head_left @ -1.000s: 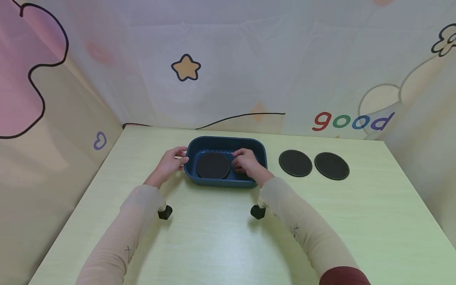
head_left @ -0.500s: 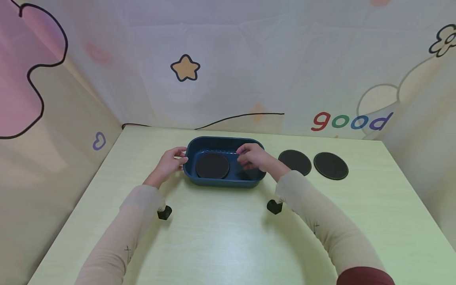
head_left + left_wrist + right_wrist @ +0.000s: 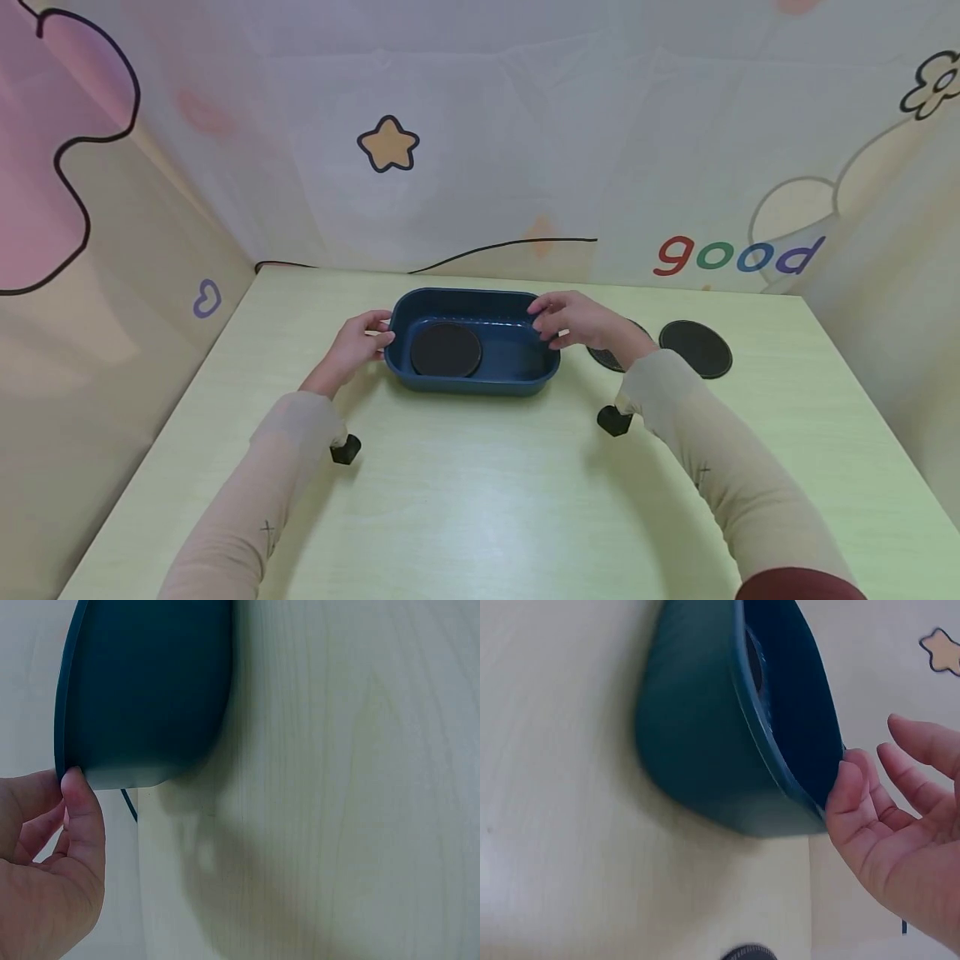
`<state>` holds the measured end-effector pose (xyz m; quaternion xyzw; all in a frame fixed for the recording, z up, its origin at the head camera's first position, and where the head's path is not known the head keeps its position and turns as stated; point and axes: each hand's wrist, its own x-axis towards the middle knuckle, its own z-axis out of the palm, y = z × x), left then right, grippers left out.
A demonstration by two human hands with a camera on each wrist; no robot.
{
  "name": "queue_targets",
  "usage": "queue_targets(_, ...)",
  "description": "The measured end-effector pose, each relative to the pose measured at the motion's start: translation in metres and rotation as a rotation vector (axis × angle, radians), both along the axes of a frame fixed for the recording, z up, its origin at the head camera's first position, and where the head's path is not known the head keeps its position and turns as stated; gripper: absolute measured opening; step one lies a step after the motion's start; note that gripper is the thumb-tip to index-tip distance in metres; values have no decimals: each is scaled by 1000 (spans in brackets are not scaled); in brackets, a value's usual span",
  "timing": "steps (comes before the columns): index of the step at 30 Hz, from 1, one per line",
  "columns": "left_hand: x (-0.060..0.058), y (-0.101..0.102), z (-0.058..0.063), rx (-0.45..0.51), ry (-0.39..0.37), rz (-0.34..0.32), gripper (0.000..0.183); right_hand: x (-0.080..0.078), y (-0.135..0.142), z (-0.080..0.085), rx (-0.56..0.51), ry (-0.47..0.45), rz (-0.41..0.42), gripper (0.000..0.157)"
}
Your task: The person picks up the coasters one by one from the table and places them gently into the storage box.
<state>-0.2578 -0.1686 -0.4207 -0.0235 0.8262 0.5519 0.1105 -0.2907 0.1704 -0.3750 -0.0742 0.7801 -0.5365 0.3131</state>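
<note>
A dark blue plastic tub [image 3: 517, 342] with rounded corners stands on the table. Inside it, toward the left end, lies a flat round black disc [image 3: 446, 350]. My left hand [image 3: 351, 348] pinches the tub's left rim; in the left wrist view the thumb [image 3: 81, 802] presses against the outside. At the other end, my right hand [image 3: 581, 321] has its thumb outside the right rim and fingers over it. The right wrist view shows that thumb and a bent finger meeting at the rim, while other fingers [image 3: 922, 746] stand off it.
Two more black discs lie right of the tub: one [image 3: 611, 360] partly hidden by my right hand, the other [image 3: 696, 349] farther right. A printed cloth backdrop [image 3: 480, 167] rises behind the table [image 3: 480, 492]. A black block [image 3: 615, 421] sits under each sleeve cuff.
My right hand has come out of the tub's inside and moved right to its right rim. It covers more of the nearer disc outside. The left hand stays on the left rim.
</note>
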Motion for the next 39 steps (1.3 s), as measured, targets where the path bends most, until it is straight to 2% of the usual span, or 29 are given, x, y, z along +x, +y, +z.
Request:
queue_targets(11,1,0,1,-4,3,0,42,-4,46,6,35,31,-126,37)
queue_targets(21,0,0,0,-3,-6,4,42,-6,73,-7,45,74,-186,41)
queue_targets(27,-1,0,0,-6,-8,8,42,-5,82,-15,87,90,-185,47)
queue_targets(39,0,0,0,-8,1,7,42,-6,102,-35,249,150,-165,59)
